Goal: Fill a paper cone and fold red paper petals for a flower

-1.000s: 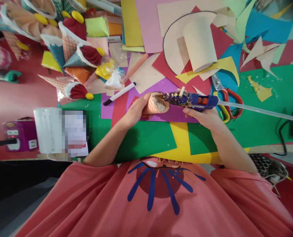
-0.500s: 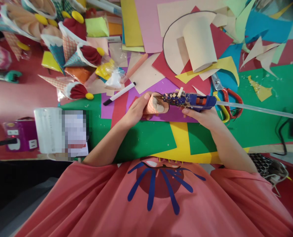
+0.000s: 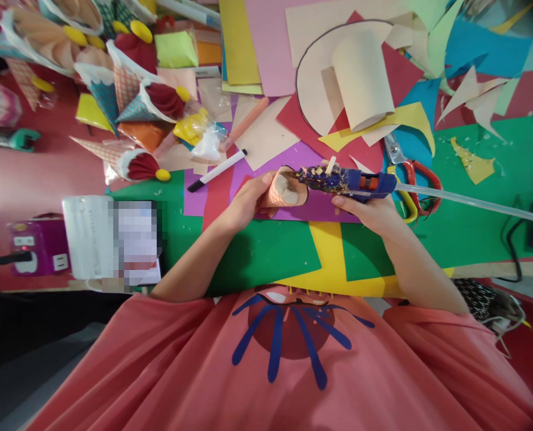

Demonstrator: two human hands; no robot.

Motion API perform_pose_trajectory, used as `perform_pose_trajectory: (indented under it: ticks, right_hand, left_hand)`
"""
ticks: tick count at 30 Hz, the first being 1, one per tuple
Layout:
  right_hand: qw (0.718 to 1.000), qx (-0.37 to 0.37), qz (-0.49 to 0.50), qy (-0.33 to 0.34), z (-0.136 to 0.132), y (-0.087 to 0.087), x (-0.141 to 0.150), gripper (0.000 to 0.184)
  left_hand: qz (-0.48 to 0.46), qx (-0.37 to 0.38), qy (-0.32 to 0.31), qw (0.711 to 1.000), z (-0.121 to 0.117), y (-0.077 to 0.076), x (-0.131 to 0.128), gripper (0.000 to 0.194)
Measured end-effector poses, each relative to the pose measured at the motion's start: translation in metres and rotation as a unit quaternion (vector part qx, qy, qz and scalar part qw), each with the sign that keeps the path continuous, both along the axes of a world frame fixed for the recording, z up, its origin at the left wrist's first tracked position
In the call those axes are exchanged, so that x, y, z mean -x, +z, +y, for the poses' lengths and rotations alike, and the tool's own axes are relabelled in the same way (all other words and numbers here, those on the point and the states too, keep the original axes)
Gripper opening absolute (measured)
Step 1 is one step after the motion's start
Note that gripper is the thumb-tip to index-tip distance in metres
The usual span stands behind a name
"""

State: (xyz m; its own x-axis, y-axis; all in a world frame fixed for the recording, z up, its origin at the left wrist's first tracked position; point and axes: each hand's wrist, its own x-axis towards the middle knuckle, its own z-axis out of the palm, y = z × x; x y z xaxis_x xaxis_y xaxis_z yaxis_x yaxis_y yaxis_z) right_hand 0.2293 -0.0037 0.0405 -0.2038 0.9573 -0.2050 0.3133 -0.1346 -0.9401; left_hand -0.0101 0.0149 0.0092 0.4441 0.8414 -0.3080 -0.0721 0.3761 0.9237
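My left hand point(image 3: 249, 202) is closed round a paper cone point(image 3: 276, 194) with an orange checked pattern, its round mouth turned to the right. Greyish stuffing shows inside that mouth. In my right hand point(image 3: 370, 211) is a blue hot glue gun point(image 3: 353, 181), crusted with dried glue and scraps toward its front. Its nozzle points left and meets the upper rim of the cone; whether it touches cannot be made out. A long translucent glue stick point(image 3: 468, 202) sticks out of the gun's back.
Scissors point(image 3: 421, 185) with red and yellow handles lie behind my right hand. A marker point(image 3: 216, 170) rests beyond my left hand. Finished paper cones point(image 3: 152, 102) crowd the far left, near a phone point(image 3: 136, 239). A cream paper hat point(image 3: 362, 81) stands at the back among coloured sheets.
The glue gun has shifted very slightly to the right, and its nozzle sits nearer the cone's rim. My left hand still holds the cone in nearly the same place.
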Motion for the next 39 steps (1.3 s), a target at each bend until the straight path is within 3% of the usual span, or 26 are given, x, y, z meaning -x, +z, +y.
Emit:
perform_pose_trajectory:
  ticks: [9, 17, 27, 33, 39]
  right_hand:
    - [1.0, -0.005, -0.006, 0.009, -0.001, -0.004, -0.002, 0.046]
    - [1.0, 0.001, 0.006, 0.01, -0.001, -0.004, -0.001, 0.046]
    - [1.0, -0.004, 0.01, -0.017, -0.001, -0.005, 0.0, 0.049]
    - [1.0, -0.006, -0.003, -0.001, -0.001, -0.001, 0.0, 0.054]
    - [1.0, -0.019, -0.01, 0.015, -0.001, -0.003, -0.003, 0.05]
  left_hand:
    - [0.005, -0.03, -0.017, 0.999, 0.001, -0.008, 0.004, 0.056]
    - [0.015, -0.024, -0.011, 1.0, 0.0, 0.004, -0.002, 0.056]
    - [-0.064, -0.049, -0.062, 0.995, 0.001, 0.002, 0.002, 0.061]
    - [-0.088, -0.044, -0.061, 0.993, 0.001, 0.006, 0.001, 0.054]
    - [-0.109, -0.055, -0.053, 0.991, 0.001, -0.002, 0.001, 0.056]
